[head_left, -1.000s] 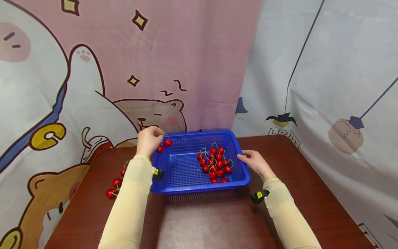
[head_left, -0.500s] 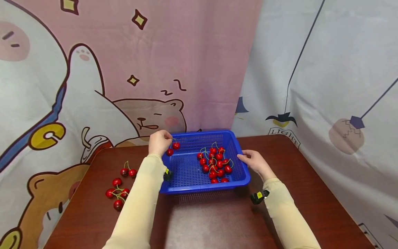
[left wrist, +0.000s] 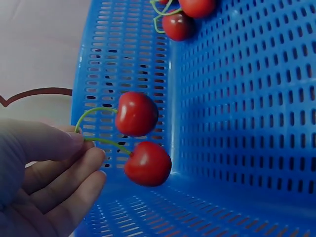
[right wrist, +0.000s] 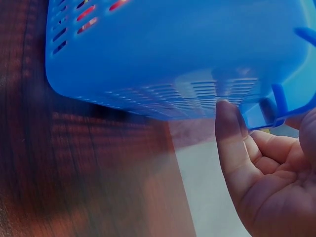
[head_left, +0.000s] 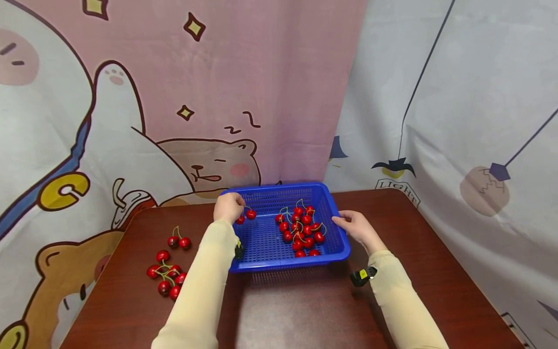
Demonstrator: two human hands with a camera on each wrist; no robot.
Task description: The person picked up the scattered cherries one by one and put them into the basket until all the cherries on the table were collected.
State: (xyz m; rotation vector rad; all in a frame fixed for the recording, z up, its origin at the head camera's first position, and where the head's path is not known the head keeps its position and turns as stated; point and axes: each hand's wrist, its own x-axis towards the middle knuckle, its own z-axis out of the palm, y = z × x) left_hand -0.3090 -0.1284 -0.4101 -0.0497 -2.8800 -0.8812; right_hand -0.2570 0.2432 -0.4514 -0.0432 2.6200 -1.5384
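Note:
My left hand (head_left: 229, 207) pinches the joined green stems of a pair of red cherries (left wrist: 137, 114) between thumb and fingertips. The two cherries hang inside the left end of a blue perforated plastic basket (head_left: 257, 264), apart from its floor in the left wrist view. At the basket's right end, my right hand (head_left: 355, 227) grips the rim, its thumb on top and fingers (right wrist: 229, 131) against the outer wall below. A heap of red cherries (head_left: 307, 230) with green stems lies in the basket's right half.
More cherries (head_left: 163, 271) lie on the brown wooden table (head_left: 287, 315) left of the basket, some partly behind my left sleeve (head_left: 202, 286). A cartoon-printed curtain (head_left: 296, 97) hangs behind the table.
My left hand has moved right and lower with the cherry pair, further into the basket. Table cherries once behind the left sleeve now show. The right hand keeps its place on the rim.

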